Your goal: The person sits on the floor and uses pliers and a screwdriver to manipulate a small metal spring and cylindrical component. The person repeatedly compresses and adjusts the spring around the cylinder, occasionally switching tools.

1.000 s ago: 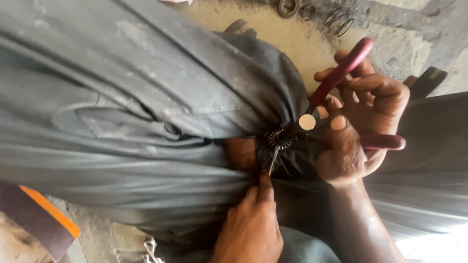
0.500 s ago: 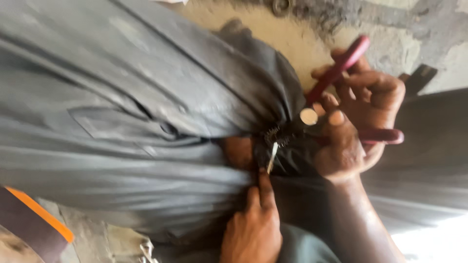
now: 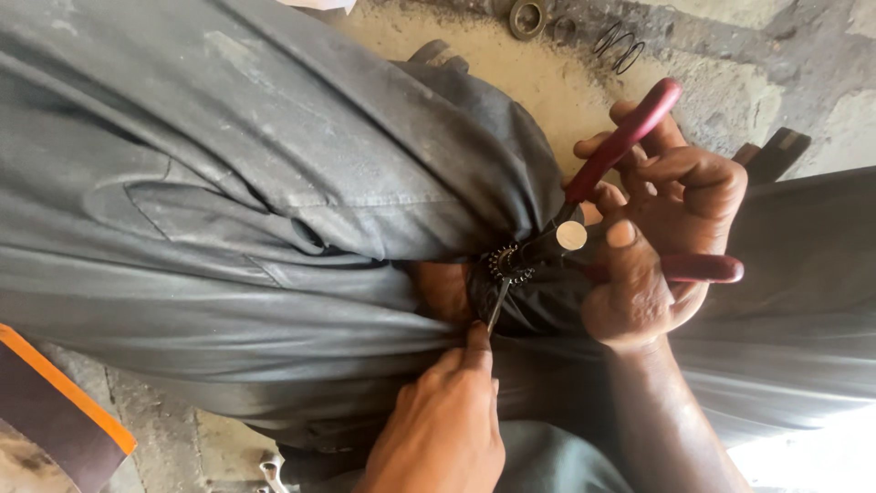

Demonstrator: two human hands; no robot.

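Nearest the camera, the left hand (image 3: 443, 424) is closed on a thin metal pick (image 3: 497, 306), its tip pressed to the small toothed gear (image 3: 505, 263) wedged between grey trouser legs (image 3: 274, 183); it sits as it did half a second ago. Beyond it, the right hand (image 3: 662, 246) is clamped around the red-handled pliers (image 3: 620, 146), nose on the gear, handles scarcely shifted. Farther off, a coil spring (image 3: 618, 46) and a ring (image 3: 527, 16) lie on the concrete floor (image 3: 547, 82).
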